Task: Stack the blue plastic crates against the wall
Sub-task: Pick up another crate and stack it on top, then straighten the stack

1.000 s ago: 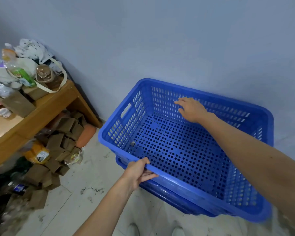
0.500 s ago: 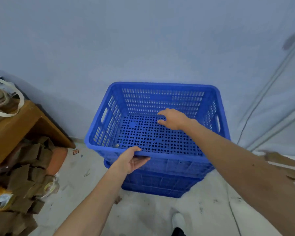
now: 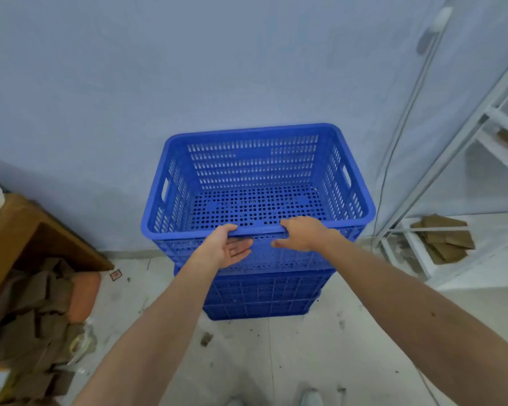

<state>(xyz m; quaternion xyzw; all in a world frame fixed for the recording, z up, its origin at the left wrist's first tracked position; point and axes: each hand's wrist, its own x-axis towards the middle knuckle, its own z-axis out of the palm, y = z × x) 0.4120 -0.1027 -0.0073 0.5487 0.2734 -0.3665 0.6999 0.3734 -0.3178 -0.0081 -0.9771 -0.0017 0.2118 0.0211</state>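
Observation:
Two blue perforated plastic crates stand stacked on the floor with their far side against the pale wall (image 3: pixel 217 68). The top crate (image 3: pixel 258 177) is empty and sits squarely in the lower crate (image 3: pixel 261 294). My left hand (image 3: pixel 226 244) is at the middle of the top crate's near rim, thumb over the rim, palm turned up and fingers loosely under the lip. Just to its right, my right hand (image 3: pixel 302 232) holds the same rim, thumb on top and fingers down the front wall.
A wooden table (image 3: pixel 15 230) stands at the left, with a heap of brown cardboard pieces (image 3: pixel 33 317) under and in front of it. A white metal shelf frame (image 3: pixel 458 183) with cardboard on its low shelf stands at the right. A cable (image 3: pixel 393 159) runs down the wall.
The view has swung to face the stack straight on. My right hand has come out of the top crate's inside to its near rim, beside my left hand.

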